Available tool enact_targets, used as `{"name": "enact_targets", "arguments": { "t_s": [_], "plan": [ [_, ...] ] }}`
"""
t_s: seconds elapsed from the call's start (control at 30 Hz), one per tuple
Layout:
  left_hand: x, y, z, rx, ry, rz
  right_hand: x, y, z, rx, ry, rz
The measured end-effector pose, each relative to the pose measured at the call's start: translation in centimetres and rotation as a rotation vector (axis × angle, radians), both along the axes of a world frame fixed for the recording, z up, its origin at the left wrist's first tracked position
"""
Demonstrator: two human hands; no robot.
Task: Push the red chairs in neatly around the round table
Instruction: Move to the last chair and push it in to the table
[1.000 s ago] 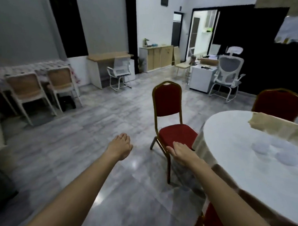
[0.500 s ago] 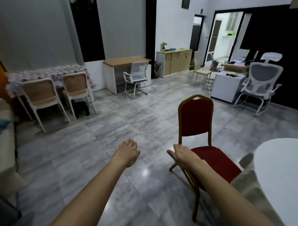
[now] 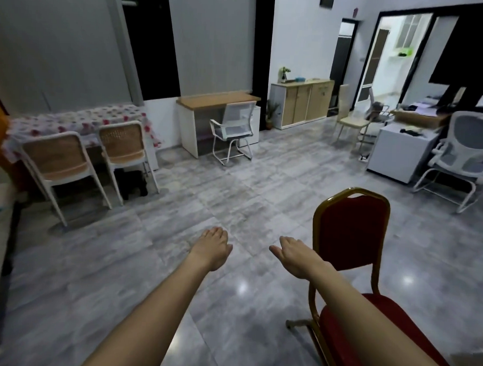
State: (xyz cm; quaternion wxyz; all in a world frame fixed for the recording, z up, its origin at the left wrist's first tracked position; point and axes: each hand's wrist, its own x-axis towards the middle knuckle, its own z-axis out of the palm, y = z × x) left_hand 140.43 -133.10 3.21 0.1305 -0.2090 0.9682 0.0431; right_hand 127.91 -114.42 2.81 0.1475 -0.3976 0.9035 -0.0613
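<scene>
A red chair [image 3: 351, 232] with a gold metal frame stands at the lower right, its backrest upright and its seat running off toward the bottom right corner. My right hand [image 3: 296, 255] is stretched out palm down just left of the backrest, fingers together, holding nothing, with the forearm crossing over the seat. My left hand [image 3: 212, 248] is held out beside it over the grey tiled floor, fingers loosely curled down and empty. Only a sliver of pale cloth [image 3: 473, 359] shows at the bottom right edge; the round table itself is out of view.
Two white chairs with woven backs [image 3: 61, 158] stand at a floral-clothed table on the left. A small desk with a white mesh chair [image 3: 234, 127] is at the back wall. A white office chair [image 3: 468, 159] and a white cabinet [image 3: 399, 153] stand at the right.
The view has swung left: the round table and the second red chair have slid out of frame and the near red chair has moved to the lower right. Both hands stay outstretched and empty.
</scene>
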Motion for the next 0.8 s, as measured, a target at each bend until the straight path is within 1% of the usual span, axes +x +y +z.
{"name": "enact_targets", "arguments": {
  "t_s": [0.17,0.3,0.47,0.6,0.7,0.8],
  "plan": [
    [-8.4,-8.1,-2.4,0.002,-0.03,0.007,-7.8,-7.6,-1.3,0.019,-0.042,0.025],
    [-16.6,-16.0,-3.3,-0.015,-0.034,-0.008,-15.7,-14.6,-2.0,-0.004,-0.026,-0.025],
    [-27.2,-24.3,-2.6,-0.004,-0.051,-0.054,-24.6,-20.6,-1.9,0.02,-0.046,-0.109],
    [-35.2,-27.6,-2.0,-0.002,-0.044,-0.13,-30.9,-22.6,-1.8,0.034,-0.078,-0.192],
    [-41.3,-29.1,-2.6,-0.012,-0.061,-0.188,-35.7,-23.7,-2.3,0.044,-0.084,-0.223],
    [-49.0,-30.1,-3.9,-0.025,-0.075,-0.252,-41.9,-24.1,-3.8,0.021,-0.087,-0.302]
  ]
}}
